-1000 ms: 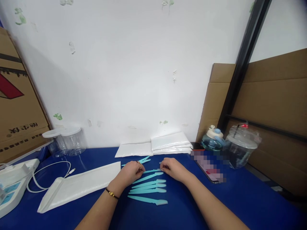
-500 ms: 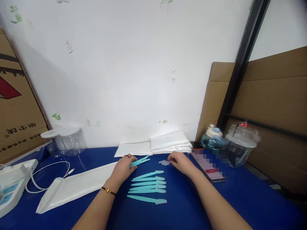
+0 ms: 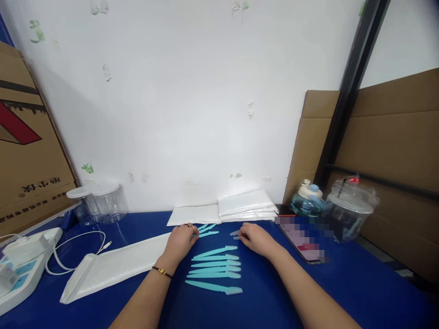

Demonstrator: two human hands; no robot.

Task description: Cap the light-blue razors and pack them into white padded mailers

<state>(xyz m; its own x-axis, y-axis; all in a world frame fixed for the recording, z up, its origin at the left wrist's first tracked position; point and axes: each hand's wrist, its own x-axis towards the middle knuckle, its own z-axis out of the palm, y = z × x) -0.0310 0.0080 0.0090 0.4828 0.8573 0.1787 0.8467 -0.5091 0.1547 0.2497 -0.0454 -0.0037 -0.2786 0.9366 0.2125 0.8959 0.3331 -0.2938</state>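
Observation:
My left hand (image 3: pixel 181 242), with a ring and a beaded bracelet, is closed over several turquoise eyebrow razors (image 3: pixel 210 233) near the back of the table. Their ends stick out to the right of the fingers. Across a short gap, my right hand (image 3: pixel 255 237) has its fingertips pinched at small clear blade caps (image 3: pixel 234 234) lying on the blue surface; the fingers partly hide them. Between my forearms, several more turquoise eyebrow razors (image 3: pixel 215 275) lie in a loose row, their pale capped ends pointing right.
A white padded mailer (image 3: pixel 120 262) lies to the left, near a white cable and power strip (image 3: pixel 41 260). More white mailers (image 3: pixel 245 205) are stacked against the wall. Clear jars (image 3: pixel 109 205) stand back left; a phone (image 3: pixel 302 240), teal bottle (image 3: pixel 307 201) and lidded cup (image 3: pixel 350 210) are right.
The view has shifted slightly. My left hand now covers more of the razors, which show spread ends. My right fingers have come over the clear caps, hiding part of them.

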